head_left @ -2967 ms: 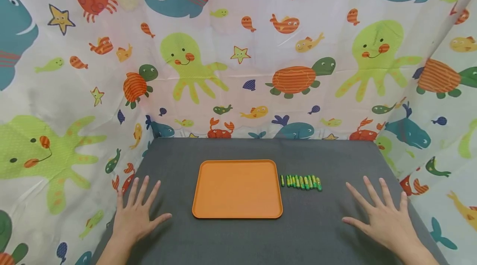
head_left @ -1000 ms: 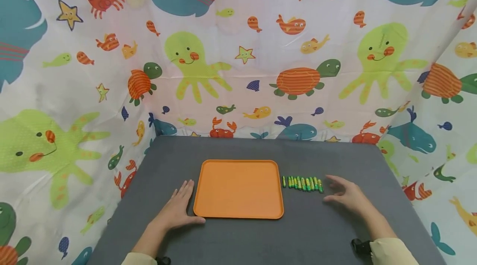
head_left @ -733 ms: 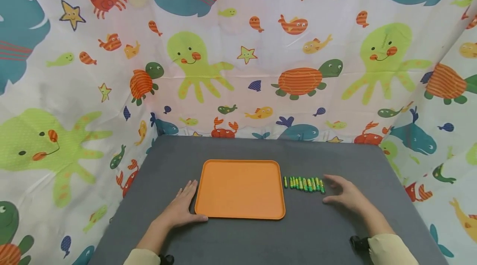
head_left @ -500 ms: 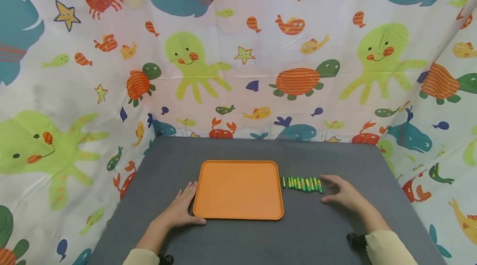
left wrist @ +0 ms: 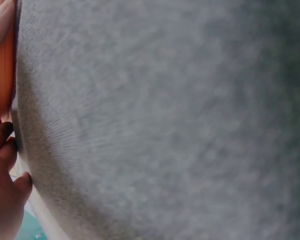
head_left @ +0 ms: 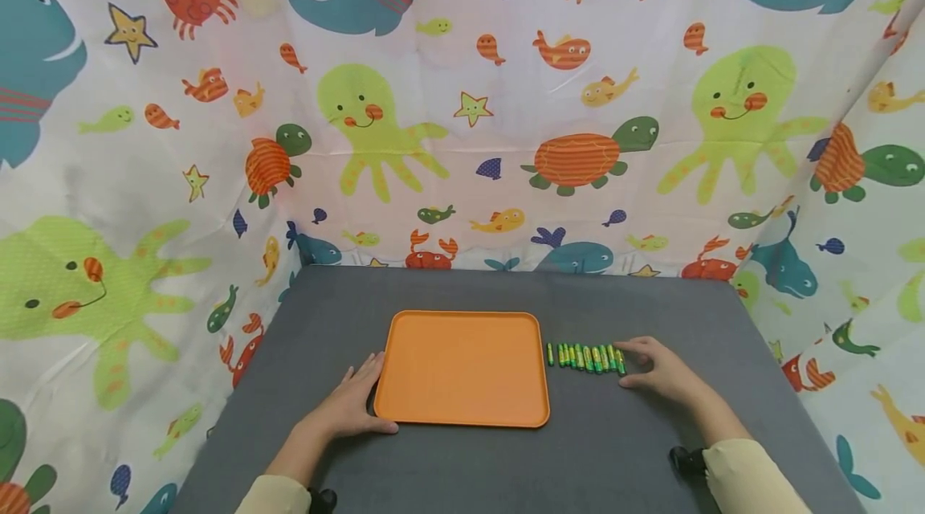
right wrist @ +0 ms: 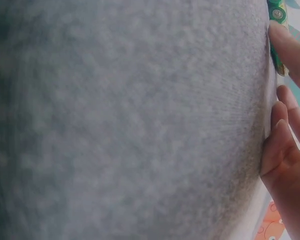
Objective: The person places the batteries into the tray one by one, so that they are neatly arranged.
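Note:
An orange tray (head_left: 462, 369) lies flat on the dark grey table. My left hand (head_left: 350, 401) rests at its near left corner, fingers extended along the left side and thumb by the front edge. In the left wrist view, that hand's fingers (left wrist: 5, 170) show beside the tray's orange rim (left wrist: 5, 75). Right of the tray is a row of several green and yellow batteries (head_left: 584, 357), one set slightly apart at the left. My right hand (head_left: 661, 369) pinches the rightmost battery (head_left: 621, 362) between thumb and index finger, at its two ends. The right wrist view shows the thumb (right wrist: 290, 47) against a battery (right wrist: 279, 65).
White cloth (head_left: 462, 177) printed with sea animals stands behind the table and along both sides. Bare table surface (head_left: 506, 474) extends in front of the tray. Each wrist wears a dark device (head_left: 686, 462) by a pale yellow sleeve (head_left: 747, 478).
Both hands have come inward from the table's sides, the left to the tray's corner, the right to the row. Lately the right thumb and index finger have closed onto the end battery.

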The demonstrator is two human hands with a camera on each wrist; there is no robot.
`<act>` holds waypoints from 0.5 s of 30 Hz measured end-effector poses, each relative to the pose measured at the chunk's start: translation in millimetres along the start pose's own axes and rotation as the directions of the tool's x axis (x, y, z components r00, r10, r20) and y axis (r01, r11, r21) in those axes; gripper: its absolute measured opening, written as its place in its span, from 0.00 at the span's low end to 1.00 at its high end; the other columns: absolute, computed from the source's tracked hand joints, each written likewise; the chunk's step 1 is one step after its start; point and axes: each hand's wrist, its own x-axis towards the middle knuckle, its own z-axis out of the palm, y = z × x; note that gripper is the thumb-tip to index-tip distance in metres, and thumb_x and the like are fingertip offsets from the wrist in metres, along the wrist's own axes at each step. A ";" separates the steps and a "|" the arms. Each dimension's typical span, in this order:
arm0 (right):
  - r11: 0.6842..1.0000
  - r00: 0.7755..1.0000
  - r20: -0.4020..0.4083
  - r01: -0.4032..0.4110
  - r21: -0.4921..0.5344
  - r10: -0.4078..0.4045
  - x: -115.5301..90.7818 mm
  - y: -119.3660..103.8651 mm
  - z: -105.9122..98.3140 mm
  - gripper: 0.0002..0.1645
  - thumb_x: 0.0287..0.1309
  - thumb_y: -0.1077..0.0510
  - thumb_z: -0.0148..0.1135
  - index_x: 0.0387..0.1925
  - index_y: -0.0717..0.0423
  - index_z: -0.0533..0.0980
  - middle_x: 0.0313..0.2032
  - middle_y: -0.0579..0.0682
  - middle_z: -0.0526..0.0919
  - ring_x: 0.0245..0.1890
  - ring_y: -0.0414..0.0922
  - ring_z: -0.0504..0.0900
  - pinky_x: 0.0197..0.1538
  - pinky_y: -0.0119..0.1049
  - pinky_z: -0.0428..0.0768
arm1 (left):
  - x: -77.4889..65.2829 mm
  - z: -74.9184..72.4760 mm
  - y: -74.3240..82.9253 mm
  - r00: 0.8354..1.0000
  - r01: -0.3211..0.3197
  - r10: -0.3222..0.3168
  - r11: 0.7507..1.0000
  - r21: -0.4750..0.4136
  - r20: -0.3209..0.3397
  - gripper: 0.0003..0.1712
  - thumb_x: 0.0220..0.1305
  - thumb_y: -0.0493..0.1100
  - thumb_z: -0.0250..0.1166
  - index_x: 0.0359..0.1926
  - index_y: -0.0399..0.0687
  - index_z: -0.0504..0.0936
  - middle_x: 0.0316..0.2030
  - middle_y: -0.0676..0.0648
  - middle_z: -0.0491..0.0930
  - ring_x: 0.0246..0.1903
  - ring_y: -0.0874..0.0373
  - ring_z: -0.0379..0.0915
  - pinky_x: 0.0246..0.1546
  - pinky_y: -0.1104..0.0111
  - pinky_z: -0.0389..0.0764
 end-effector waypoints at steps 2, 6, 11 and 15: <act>1.000 1.000 -0.014 -0.002 -0.002 0.001 0.5 1.3 1.8 0.40 0.49 0.49 0.79 0.63 0.56 0.77 0.57 0.60 0.76 0.49 0.53 0.77 0.45 0.49 0.78 | 0.7 -0.2 -0.4 1.000 0.007 -0.007 1.000 0.005 0.005 0.82 0.38 0.75 0.77 0.81 0.45 0.41 0.81 0.44 0.43 0.80 0.47 0.38 0.76 0.39 0.38; 1.000 0.999 -0.049 -0.002 -0.009 0.002 1.9 5.6 4.7 0.37 0.49 0.50 0.80 0.61 0.56 0.79 0.56 0.59 0.78 0.46 0.51 0.78 0.42 0.44 0.77 | 2.4 -2.0 0.7 0.999 0.026 -0.026 1.000 0.016 0.019 0.83 0.35 0.75 0.79 0.81 0.45 0.41 0.81 0.43 0.43 0.80 0.46 0.39 0.77 0.40 0.40; 0.999 0.996 -0.071 -0.054 0.006 0.054 1.7 11.1 5.4 0.35 0.50 0.50 0.79 0.60 0.55 0.79 0.55 0.60 0.80 0.46 0.51 0.79 0.40 0.41 0.77 | 4.8 -6.5 4.4 0.999 0.037 -0.037 0.999 0.016 0.035 0.84 0.34 0.74 0.80 0.81 0.45 0.42 0.81 0.43 0.44 0.80 0.46 0.39 0.77 0.41 0.40; 0.996 0.992 -0.096 -0.085 0.025 0.087 1.1 13.4 4.0 0.36 0.50 0.48 0.79 0.60 0.54 0.79 0.53 0.59 0.81 0.46 0.51 0.81 0.42 0.43 0.79 | 5.4 -9.0 5.1 0.998 0.034 -0.035 0.999 0.025 0.046 0.84 0.33 0.74 0.80 0.81 0.45 0.42 0.81 0.43 0.44 0.80 0.47 0.39 0.77 0.41 0.41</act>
